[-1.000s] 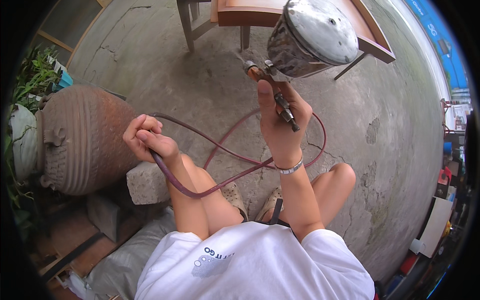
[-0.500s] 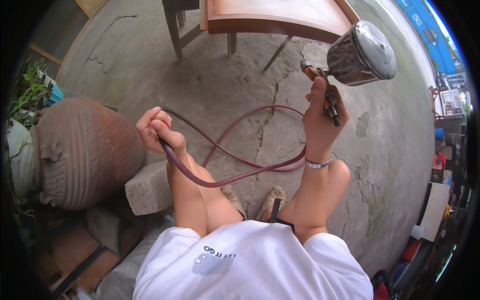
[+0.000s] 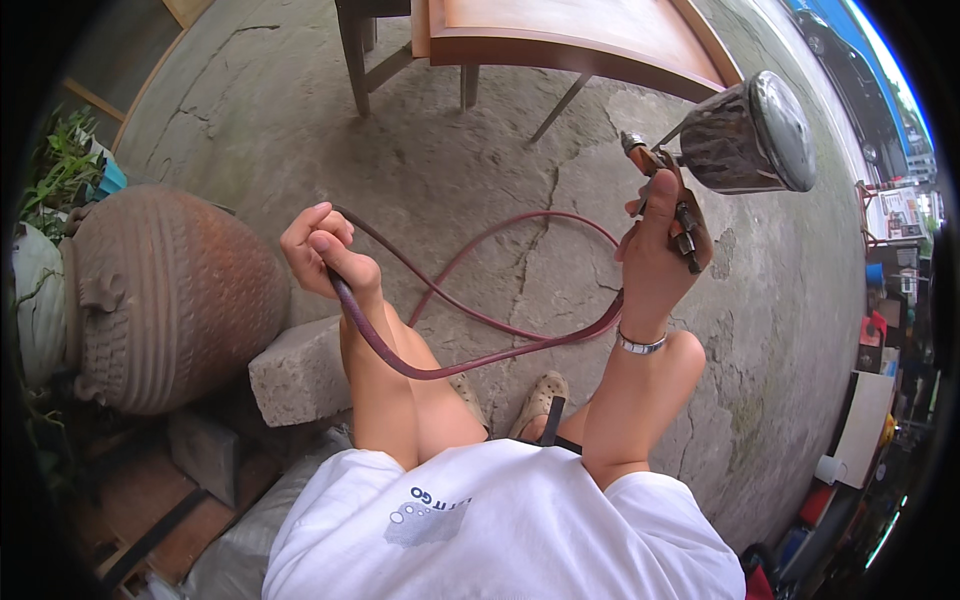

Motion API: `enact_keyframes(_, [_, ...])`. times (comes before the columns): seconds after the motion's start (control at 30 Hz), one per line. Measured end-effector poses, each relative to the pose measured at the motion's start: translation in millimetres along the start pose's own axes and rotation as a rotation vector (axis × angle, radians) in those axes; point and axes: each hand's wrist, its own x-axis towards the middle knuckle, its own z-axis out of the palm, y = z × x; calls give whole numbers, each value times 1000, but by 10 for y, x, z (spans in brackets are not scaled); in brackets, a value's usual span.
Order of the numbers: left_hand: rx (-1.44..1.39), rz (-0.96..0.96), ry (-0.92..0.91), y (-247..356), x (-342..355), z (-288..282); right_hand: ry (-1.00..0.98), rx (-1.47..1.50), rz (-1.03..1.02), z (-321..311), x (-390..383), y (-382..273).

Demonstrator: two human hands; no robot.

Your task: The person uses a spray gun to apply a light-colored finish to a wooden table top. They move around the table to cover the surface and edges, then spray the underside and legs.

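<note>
White T-shirt (image 3: 570, 510) (grey print (image 3: 428, 524) in front), silvery wristband (image 3: 641, 345), 2 beige clogs (image 3: 543, 394).

hose (image 3: 430, 373): maroon | cup (image 3: 728, 142): silver, dark-streaked | shirt (image 3: 560, 525): white | jar (image 3: 190, 295): reddish-brown | block (image 3: 300, 375): grey

Left bare grip (image 3: 335, 258): closed, fingers (image 3: 306, 226) curled. Right bare grip (image 3: 655, 240): closed, thumb (image 3: 660, 198) extended. Both bare forearms (image 3: 635, 405) extend forward.
</note>
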Motion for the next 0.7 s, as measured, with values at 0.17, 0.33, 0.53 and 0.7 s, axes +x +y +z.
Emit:
enact_keyframes(0.17, [24, -43, 33, 62, 32, -95, -205, 17, -72, 289, -279, -88])
enact_keyframes(0.33, [68, -20, 53, 50, 59, -177, -385, 39, -250, 557, -504, -280])
enact_keyframes(0.53, [63, -7, 41, 58, 86, -210, -302, 14, -248, 581, -349, -309])
enact_keyframes(0.7, [37, 63, 42, 1, 91, -194, -77, -53, -141, 125, 51, -60])
